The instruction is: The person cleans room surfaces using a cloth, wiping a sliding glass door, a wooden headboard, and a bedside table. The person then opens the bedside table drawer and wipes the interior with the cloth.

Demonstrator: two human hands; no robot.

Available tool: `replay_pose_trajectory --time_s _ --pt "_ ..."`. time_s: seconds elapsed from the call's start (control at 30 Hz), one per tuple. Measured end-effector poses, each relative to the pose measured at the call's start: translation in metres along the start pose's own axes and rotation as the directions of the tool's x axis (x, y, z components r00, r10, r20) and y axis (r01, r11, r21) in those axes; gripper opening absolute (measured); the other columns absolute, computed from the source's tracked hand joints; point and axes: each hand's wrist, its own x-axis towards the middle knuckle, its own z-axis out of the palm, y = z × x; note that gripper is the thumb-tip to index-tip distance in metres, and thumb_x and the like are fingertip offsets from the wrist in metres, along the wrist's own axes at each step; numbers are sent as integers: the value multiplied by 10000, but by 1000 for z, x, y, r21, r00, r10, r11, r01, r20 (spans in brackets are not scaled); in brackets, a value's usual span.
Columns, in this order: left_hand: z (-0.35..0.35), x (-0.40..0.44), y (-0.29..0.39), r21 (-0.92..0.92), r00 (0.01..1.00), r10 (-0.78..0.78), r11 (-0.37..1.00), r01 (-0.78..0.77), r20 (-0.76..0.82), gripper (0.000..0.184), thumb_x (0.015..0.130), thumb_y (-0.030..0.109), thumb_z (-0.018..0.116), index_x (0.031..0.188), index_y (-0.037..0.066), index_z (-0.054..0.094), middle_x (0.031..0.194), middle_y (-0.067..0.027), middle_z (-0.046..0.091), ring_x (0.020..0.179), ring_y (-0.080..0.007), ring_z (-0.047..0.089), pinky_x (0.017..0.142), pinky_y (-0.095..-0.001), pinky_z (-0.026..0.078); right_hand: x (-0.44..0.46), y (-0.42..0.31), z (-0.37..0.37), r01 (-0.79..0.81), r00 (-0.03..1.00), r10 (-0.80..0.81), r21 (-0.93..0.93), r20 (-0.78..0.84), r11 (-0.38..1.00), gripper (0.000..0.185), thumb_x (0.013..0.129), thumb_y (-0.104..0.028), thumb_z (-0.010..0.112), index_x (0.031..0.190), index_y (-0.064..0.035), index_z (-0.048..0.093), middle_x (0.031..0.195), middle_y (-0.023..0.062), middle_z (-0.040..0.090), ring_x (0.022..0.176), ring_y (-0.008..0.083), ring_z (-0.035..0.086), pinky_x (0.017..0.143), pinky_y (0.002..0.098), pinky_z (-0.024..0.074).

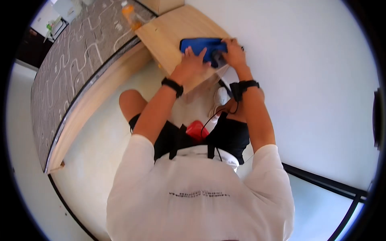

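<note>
We needed even pressure: our left hand (193, 62) spread over the blue item (201, 43), gripping nothing; our right hand (233, 55) half-curled at its right, hold unclear

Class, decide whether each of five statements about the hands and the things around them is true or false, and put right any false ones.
1. Both the left hand and the right hand are at the blue item. True.
2. The blue item is down on the floor. False: it is up at the wooden top.
3. Each wrist wears something black. True.
4. The bottle with orange contents is right beside the right hand. False: it is away to the left, near the grey patterned surface.
5. The person's shirt is black. False: it is white, with small dark print on the chest.
</note>
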Motion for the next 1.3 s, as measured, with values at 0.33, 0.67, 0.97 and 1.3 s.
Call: replay_pose_trajectory --time_s 0.33,0.67,0.97,1.3 --pt "-58 21 -142 38 974 -217 975 220 -68 799 871 700 477 1518 280 270 1471 -428 223 1410 -562 160 1151 -572 166 14 4 38 295 936 -337 294 103 909 300 690 68 562 966 -39 607 1076 135 629 987 344 604 860 395 485" --pt "-28 -16 -58 -41 969 244 968 -246 -36 614 896 500 625 1312 64 512 1438 -466 211 1378 -576 210 1139 -529 245 39 3 -16 -230 890 287 -196 353 953 353 751 -306 680 1023 -85 636 1076 134 662 985 329 643 817 460 524" --pt "-16 -17 -83 194 969 80 980 -34 -233 582 851 473 681 1256 93 508 1396 -454 304 1331 -567 306 1092 -525 323 6 -24 48 444 883 -457 124 105 887 325 778 -115 657 1101 -131 625 1170 133 623 1047 333 620 859 419 516" --pt "-22 -54 -65 14 926 49 999 -47 -375 501 860 472 664 1225 144 559 1099 -215 507 1064 -406 511 937 -504 426 12 -3 14 -13 981 32 -99 193 995 322 817 -225 637 1130 -151 627 1110 132 629 1023 354 626 871 463 507"
